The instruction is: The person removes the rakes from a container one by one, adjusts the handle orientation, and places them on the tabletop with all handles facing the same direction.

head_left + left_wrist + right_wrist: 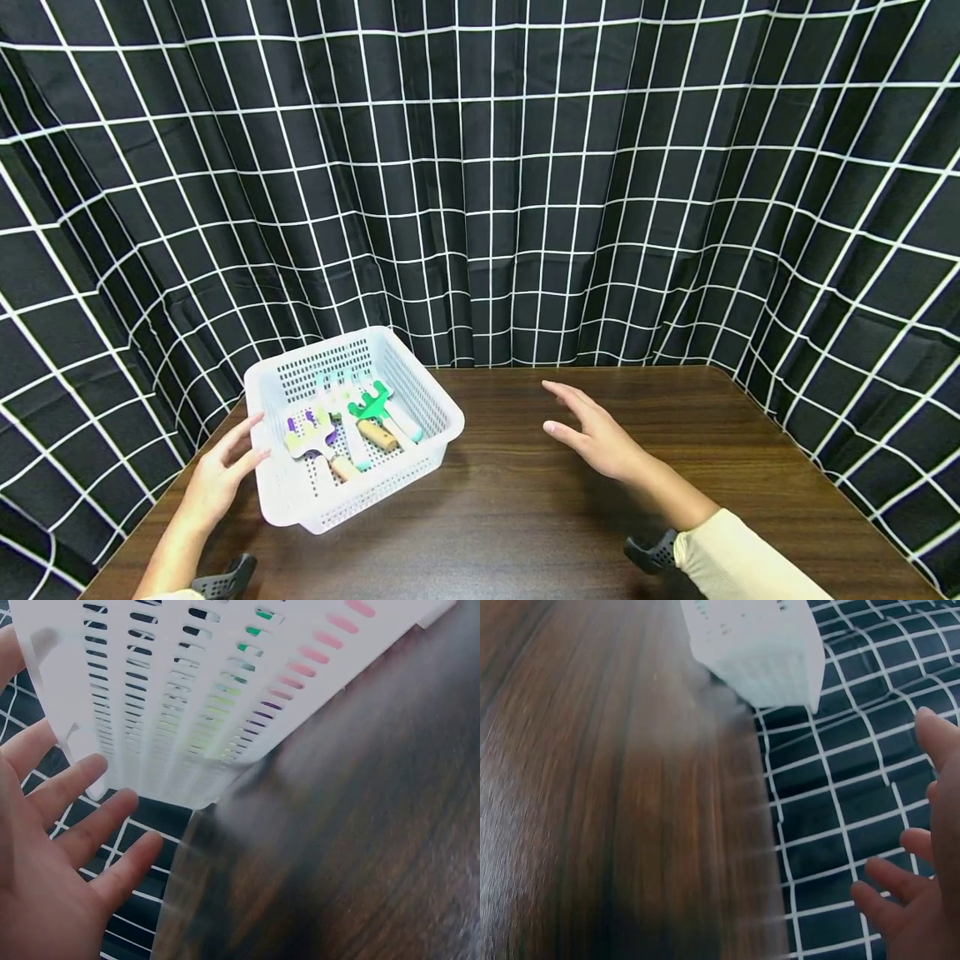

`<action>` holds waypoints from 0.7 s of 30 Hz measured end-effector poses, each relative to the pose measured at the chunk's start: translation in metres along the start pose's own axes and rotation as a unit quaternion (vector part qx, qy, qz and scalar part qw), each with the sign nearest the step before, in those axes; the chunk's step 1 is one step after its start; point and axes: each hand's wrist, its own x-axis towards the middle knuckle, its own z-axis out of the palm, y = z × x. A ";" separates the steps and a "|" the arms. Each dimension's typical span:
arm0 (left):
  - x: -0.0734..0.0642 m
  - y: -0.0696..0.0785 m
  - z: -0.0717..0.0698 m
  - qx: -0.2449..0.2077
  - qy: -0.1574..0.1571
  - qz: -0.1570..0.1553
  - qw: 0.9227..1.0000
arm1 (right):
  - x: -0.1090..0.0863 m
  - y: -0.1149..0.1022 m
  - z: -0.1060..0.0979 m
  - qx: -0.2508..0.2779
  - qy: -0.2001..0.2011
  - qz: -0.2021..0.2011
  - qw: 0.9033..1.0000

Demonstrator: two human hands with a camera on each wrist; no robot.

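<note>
A white perforated plastic basket point(351, 497) sits at the left of the table. Inside lie several small tools, among them a green rake-like head point(370, 403) on a white and teal handle, a flat grey-white blade point(311, 443) with a wood-coloured handle, and another wood-coloured handle point(377, 435). My left hand point(213, 482) is at the basket's left rim, with thumb and index fingertip against it. In the left wrist view, that hand's other fingers point(105, 825) extend loosely beside the slotted wall. My right hand point(600, 433) hovers over the table, fingers extended, holding nothing.
The brown wooden table point(510, 533) runs beneath both hands. A black curtain with a white grid point(495, 208) hangs behind it and along both sides. Dark bands circle both wrists, such as the right wristband point(651, 552).
</note>
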 end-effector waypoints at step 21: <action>-0.006 -0.007 0.016 -0.207 0.009 0.013 0.978 | 0.025 -0.031 0.027 0.089 -0.007 0.011 0.996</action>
